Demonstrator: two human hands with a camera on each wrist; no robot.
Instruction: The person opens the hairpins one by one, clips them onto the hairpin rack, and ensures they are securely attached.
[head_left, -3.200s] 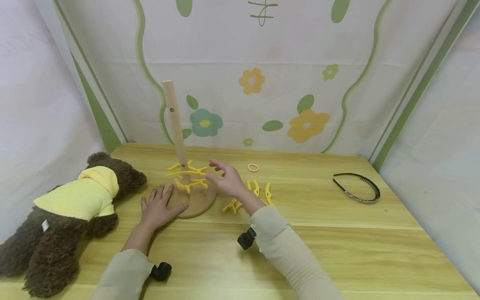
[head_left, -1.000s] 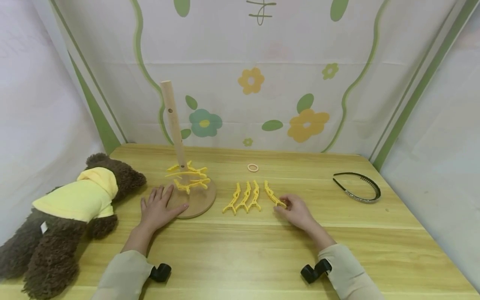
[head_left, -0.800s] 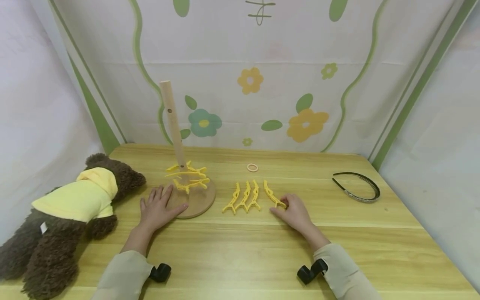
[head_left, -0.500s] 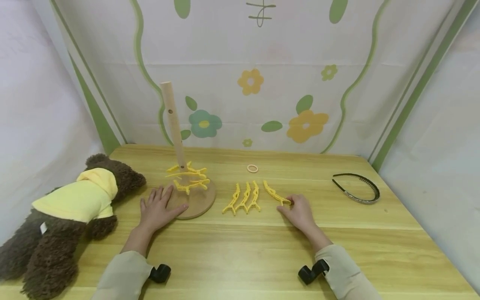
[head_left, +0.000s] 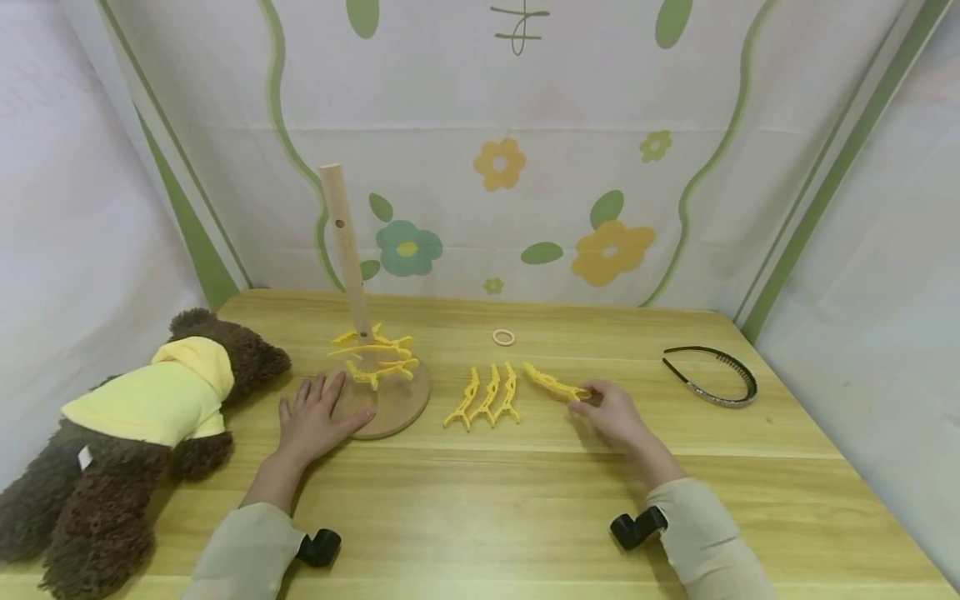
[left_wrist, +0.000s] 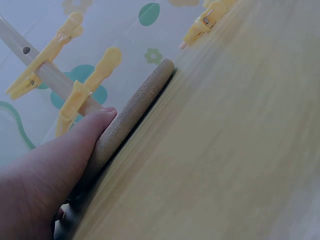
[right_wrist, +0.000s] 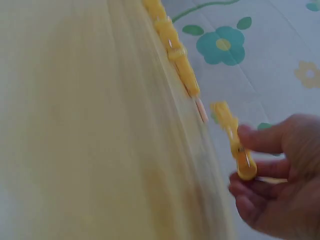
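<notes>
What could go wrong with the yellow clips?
The held clip might slip, since the right hand has it only near one end. The post might wobble if the left hand left its base. A passing hand might bump the post's clips.

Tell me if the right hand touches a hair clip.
Touching: the right wrist view shows the right hand pinching a yellow alligator hair clip between thumb and fingers.

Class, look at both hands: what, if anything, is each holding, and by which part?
The right hand pinches a yellow clip by its handle end. The left hand grips nothing, resting on the round wooden base.
</notes>
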